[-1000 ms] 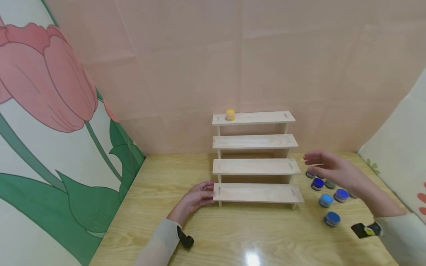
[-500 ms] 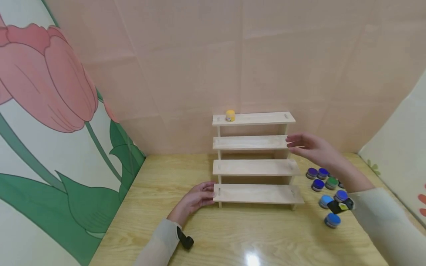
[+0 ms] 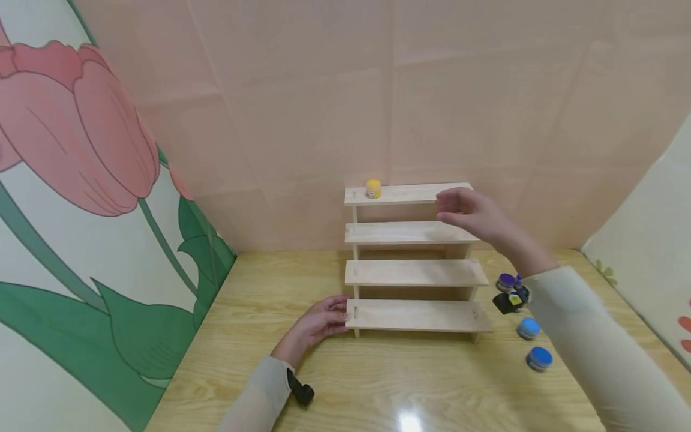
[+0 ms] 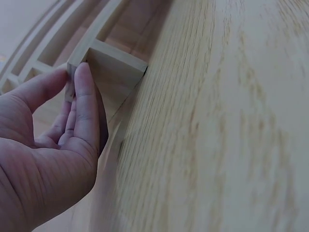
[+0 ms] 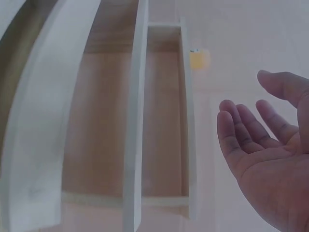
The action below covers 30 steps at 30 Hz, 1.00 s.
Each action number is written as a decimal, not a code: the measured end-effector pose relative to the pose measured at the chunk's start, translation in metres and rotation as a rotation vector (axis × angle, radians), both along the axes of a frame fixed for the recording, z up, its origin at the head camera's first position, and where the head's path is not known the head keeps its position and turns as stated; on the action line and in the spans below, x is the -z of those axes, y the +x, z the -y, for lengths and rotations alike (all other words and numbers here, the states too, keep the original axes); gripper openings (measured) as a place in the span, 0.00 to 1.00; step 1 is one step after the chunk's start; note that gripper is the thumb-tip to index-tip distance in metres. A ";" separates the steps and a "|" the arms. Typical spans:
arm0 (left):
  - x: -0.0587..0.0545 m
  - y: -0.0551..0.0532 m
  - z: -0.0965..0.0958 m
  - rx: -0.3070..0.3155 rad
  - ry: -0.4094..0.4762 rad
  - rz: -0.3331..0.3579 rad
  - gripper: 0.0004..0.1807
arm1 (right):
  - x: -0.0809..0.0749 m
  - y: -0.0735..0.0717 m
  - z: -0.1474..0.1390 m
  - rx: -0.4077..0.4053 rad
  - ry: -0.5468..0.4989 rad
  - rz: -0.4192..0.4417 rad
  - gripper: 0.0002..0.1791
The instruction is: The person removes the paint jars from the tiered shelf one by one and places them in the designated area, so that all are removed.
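A pale wooden step rack (image 3: pixel 415 273) with several tiers stands on the table. My left hand (image 3: pixel 321 319) is at the left end of its lowest tier; in the left wrist view thumb and fingers pinch the board's end (image 4: pixel 77 65). On the top tier, toward the left, sits a small yellow-lidded jar (image 3: pixel 373 189). My right hand (image 3: pixel 469 210) is raised before the right end of the upper tiers, overlapping them in the head view. In the right wrist view its fingers (image 5: pixel 231 135) are loosely bent, thumb apart, with nothing between them; the yellow jar shows blurred beyond the rack.
Right of the rack, small jars with blue lids (image 3: pixel 528 328) and a purple lid (image 3: pixel 505 282) stand on the wood-grain table (image 3: pixel 421 378). The right sleeve (image 3: pixel 588 336) hides others. A pinkish cloth (image 3: pixel 302 120) hangs behind, and a tulip-printed panel (image 3: pixel 81 132) stands at the left.
My right hand has moved left and up from over the jars to the upper tiers, its sleeve now covering several jars. The left hand and the yellow jar have kept their places.
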State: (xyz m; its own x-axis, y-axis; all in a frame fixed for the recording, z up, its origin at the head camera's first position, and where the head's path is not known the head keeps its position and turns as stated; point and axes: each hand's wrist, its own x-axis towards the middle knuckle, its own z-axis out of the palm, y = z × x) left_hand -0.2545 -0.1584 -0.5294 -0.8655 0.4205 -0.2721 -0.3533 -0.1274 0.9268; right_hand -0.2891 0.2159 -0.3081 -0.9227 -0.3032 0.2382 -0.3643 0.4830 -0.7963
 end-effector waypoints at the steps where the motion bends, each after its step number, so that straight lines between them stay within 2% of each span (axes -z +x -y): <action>1: 0.000 0.000 0.000 -0.001 0.000 0.000 0.34 | -0.002 -0.003 0.003 -0.003 -0.004 0.007 0.28; 9: -0.003 0.000 0.000 -0.004 -0.002 0.004 0.34 | -0.014 -0.027 0.032 0.030 -0.023 0.074 0.29; 15: -0.004 0.001 0.000 -0.003 -0.005 0.006 0.34 | -0.014 -0.048 0.056 0.017 -0.085 0.103 0.27; 24: -0.001 0.000 0.000 -0.004 0.005 0.008 0.34 | -0.013 -0.071 0.077 0.030 -0.074 0.027 0.27; 30: -0.002 0.000 -0.001 0.000 -0.002 0.013 0.34 | -0.013 -0.081 0.090 0.063 -0.061 0.019 0.27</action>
